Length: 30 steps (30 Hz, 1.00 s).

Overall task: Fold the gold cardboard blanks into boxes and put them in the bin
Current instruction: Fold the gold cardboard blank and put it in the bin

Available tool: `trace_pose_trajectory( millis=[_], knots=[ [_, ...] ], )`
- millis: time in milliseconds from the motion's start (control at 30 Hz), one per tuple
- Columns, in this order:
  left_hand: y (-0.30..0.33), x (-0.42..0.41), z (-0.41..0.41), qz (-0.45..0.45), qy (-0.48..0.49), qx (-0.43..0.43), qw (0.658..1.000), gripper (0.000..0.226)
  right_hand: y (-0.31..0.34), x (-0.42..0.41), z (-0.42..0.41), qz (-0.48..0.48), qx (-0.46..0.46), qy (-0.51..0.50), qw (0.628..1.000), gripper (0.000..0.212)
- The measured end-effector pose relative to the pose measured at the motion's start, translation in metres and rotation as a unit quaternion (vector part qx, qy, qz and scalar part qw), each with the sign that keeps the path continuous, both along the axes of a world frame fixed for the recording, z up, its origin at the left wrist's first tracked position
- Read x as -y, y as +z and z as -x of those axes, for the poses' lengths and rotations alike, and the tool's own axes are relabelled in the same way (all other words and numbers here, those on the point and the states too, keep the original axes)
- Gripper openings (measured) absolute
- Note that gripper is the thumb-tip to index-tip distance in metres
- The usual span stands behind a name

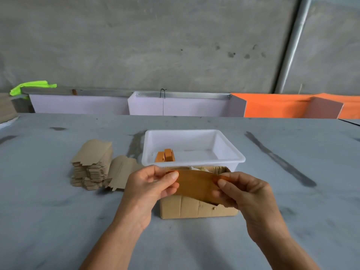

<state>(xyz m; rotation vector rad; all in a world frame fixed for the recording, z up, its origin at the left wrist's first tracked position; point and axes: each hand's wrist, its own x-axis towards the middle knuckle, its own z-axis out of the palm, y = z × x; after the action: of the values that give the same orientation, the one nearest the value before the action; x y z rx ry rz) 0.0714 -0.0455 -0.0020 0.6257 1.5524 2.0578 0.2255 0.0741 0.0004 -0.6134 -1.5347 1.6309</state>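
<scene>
- Both my forearms reach up from the bottom edge, wrists bent inward so the hands meet over the corrugated carton (194, 209).
- My left hand (150, 184) pinches the left end of a gold cardboard blank (196, 185), thumb on the near face, the other fingers curled behind it.
- My right hand (243, 191) pinches the right end the same way, thumb pressed on the front, fingers folded under the lower edge.
- That blank is held in the air between my hands, bowed slightly, just above the carton's open top.
- Beyond the carton, touching its far side, stands the white plastic bin (229, 151), with a few folded orange-gold boxes (165, 155) standing at its front left.
- Left of the bin sits a stack of flat blanks (91, 164), dull tan side up, notched tab ends toward me, with a few more leaning against it.
- Everything rests on a grey table (58, 211), matt and smudged with dark streaks.
- Along the table's far edge stand pale lilac panels (81, 104) and orange panels (276, 106); behind them rises a rough concrete wall (155, 39), with a metal pipe (292, 41) slanting down at right.
</scene>
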Motion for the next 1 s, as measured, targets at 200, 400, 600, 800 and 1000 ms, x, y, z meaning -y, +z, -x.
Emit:
trace_pose_trajectory(
  millis=[200, 400, 600, 800, 1000],
  knots=[
    [-0.017, 0.015, -0.013, -0.012, -0.057, -0.152, 0.987, 0.018, -0.012, 0.001, -0.015, -0.064, -0.014, 0.046, 0.997, 0.011],
    [-0.061, 0.031, -0.025, 0.110, -0.102, -0.321, 0.935, 0.026, -0.050, -0.003, -0.044, -0.227, 0.102, 0.072, 0.966, 0.030],
    [-0.092, 0.035, -0.037, 0.196, -0.079, -0.478, 0.853, 0.020, -0.088, 0.003, -0.051, -0.446, 0.181, 0.044, 0.875, 0.014],
    [-0.101, 0.039, -0.041, 0.236, -0.072, -0.520, 0.818, 0.008, -0.098, 0.009, -0.060, -0.464, 0.249, 0.059, 0.848, 0.012],
    [-0.097, 0.036, -0.050, 0.278, -0.042, -0.415, 0.865, 0.004, -0.091, 0.012, -0.055, -0.384, 0.337, 0.051, 0.858, 0.005]
  ],
)
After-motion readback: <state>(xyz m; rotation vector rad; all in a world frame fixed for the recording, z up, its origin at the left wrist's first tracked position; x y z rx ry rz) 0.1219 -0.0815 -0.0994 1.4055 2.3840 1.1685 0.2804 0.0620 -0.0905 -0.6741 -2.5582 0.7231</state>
